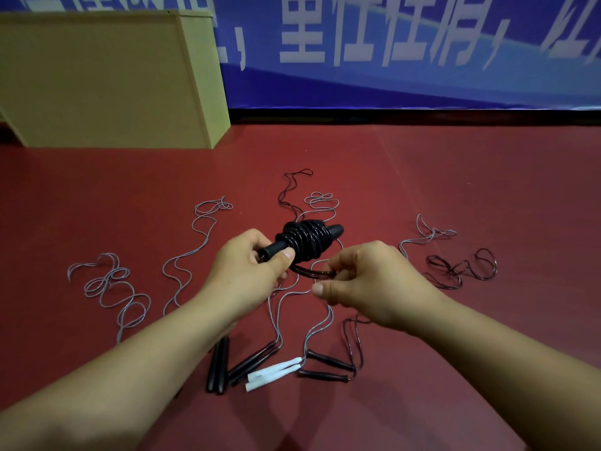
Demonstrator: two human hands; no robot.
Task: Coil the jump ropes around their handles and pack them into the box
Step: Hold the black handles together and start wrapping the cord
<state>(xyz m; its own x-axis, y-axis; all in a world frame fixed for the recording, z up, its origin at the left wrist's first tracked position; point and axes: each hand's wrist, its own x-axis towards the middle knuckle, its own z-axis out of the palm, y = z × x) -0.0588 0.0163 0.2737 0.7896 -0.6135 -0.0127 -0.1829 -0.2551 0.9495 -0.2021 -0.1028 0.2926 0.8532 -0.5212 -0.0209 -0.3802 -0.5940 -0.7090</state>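
My left hand (pixel 250 265) grips the near end of a pair of black handles (pixel 276 247) held above the floor. A thick black cord coil (pixel 307 240) is wrapped around their middle. My right hand (pixel 367 281) pinches the loose black cord (pixel 312 271) just below the coil. The free end of that cord trails away over the floor (pixel 292 190). On the floor in front of me lie other ropes: black handles (pixel 218 366), white handles (pixel 276 372) and dark handles (pixel 328 366), with grey cords (pixel 110 288) spread out.
A large tan cardboard box (pixel 107 79) stands on the red floor (pixel 455 177) at the back left. A blue banner (pixel 390 60) with white characters runs along the wall behind. Another loose dark cord (pixel 461 268) lies to the right.
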